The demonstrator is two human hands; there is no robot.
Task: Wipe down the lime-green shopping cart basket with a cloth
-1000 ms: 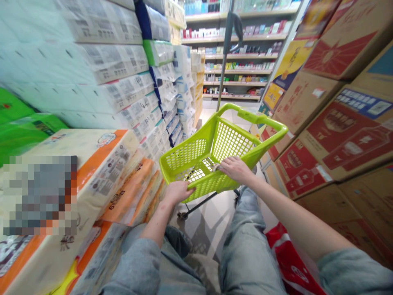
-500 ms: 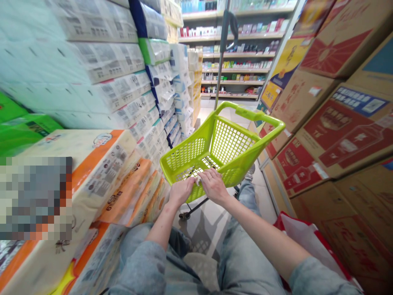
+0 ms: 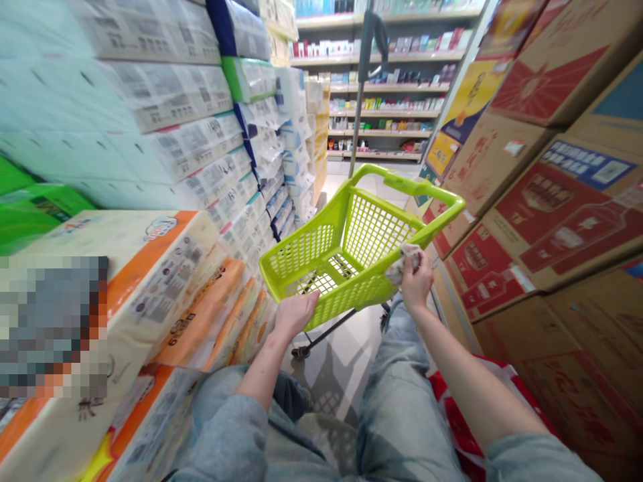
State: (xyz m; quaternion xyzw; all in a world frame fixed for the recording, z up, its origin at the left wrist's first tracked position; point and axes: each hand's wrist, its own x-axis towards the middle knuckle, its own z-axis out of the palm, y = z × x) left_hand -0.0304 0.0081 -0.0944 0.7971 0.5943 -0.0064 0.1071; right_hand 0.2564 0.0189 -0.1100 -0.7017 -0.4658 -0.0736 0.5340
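Note:
A lime-green shopping cart (image 3: 341, 294) with a perforated plastic basket stands in front of me, its handle (image 3: 422, 184) at the far right end. My left hand (image 3: 297, 313) is closed round the basket's near left rim. In my right hand (image 3: 418, 278) is a crumpled whitish cloth or tissue (image 3: 402, 262), pinched between the fingers. That wad lies beside the outer right side of the basket; whether it touches the plastic is hard to tell.
Stacked tissue packs (image 3: 201, 161) rise on the left, with orange-banded packs (image 3: 201, 321) close by. Cardboard cartons (image 3: 542, 214) are piled on the right. A red and white bag (image 3: 452, 415) sits by my right leg. Product shelves (image 3: 386, 87) stand at the aisle's end.
My right hand has left the near rim beside my left hand and moved right and away from me, carrying the whitish wad. My left hand stays on the rim.

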